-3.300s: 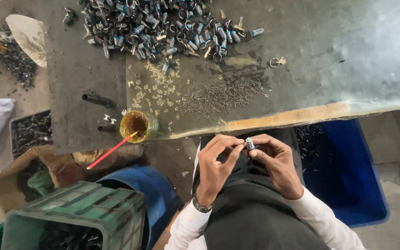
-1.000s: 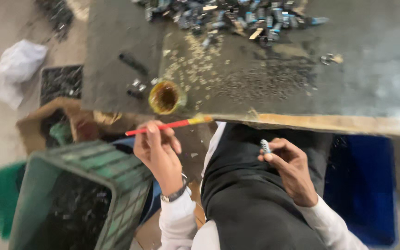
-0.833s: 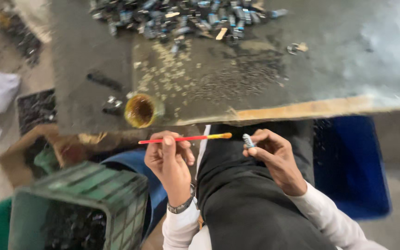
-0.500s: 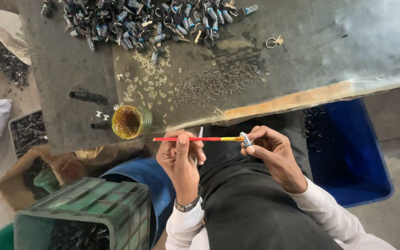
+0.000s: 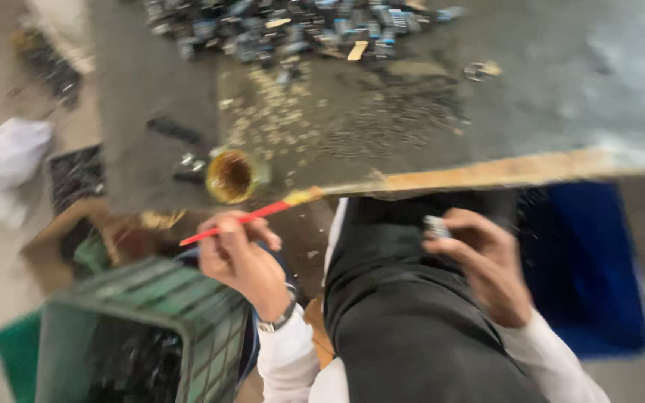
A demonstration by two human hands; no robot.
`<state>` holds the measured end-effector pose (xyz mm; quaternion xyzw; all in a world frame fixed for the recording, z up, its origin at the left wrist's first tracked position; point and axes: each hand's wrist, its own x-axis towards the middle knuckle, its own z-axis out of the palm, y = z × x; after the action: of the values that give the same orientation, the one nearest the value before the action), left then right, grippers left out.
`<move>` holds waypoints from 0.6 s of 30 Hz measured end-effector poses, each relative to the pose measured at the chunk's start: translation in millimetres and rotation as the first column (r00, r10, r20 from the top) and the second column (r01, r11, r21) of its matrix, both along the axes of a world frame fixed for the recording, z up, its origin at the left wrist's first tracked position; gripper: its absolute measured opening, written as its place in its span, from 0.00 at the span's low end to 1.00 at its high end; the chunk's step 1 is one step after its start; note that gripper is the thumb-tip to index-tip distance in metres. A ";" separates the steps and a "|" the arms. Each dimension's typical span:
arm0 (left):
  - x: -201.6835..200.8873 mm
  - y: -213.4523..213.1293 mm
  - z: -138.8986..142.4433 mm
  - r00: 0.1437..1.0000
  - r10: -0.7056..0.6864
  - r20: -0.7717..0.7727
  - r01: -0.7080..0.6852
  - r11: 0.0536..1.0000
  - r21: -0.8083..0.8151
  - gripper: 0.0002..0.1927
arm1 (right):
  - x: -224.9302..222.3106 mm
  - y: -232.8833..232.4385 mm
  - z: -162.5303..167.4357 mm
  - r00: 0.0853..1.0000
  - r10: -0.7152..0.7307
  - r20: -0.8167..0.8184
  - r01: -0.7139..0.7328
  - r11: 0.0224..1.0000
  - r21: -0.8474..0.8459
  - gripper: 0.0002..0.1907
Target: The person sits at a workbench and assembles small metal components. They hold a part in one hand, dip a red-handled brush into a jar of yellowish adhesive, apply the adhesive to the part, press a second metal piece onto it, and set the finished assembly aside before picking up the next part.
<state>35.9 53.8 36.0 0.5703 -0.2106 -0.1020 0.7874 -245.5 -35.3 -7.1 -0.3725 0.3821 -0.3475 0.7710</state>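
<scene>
Dim, flat light, heavy motion blur throughout, pale glare at the upper right corner

Brush (image 5: 244, 218) now pulled away from the metal piece (image 5: 436, 226), tip swung up beside the glue pot (image 5: 231, 176) at the surface (image 5: 487, 119) edge. Left hand (image 5: 242, 257) drawn leftward over the green crate (image 5: 188, 321); right hand (image 5: 487, 261) lowered, well apart.

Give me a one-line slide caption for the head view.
Left hand holds a red brush near a small pot on the table edge; right hand pinches a small metal part.
</scene>
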 end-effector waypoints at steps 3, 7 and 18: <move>37.4 10.9 1.8 0.907 0.349 0.237 -0.376 0.923 0.077 0.12 | -38.8 -1.0 -18.6 0.973 -0.113 -0.199 0.073 0.977 -0.198 0.13; 69.1 19.8 -0.3 0.914 0.074 0.399 -0.298 0.791 0.535 0.14 | -92.9 -17.8 -74.5 0.772 -0.359 -0.526 0.145 0.904 -0.403 0.15; -17.8 -80.7 -3.7 0.849 -0.417 0.324 0.193 0.817 0.544 0.07 | -75.5 -28.5 -86.7 0.667 -0.479 -0.571 0.129 0.829 -0.544 0.22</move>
<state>18.1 -26.9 32.3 0.7169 -0.4362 -0.1523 0.5221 -321.0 -63.8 -93.8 -0.5734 0.6042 -0.3918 0.3906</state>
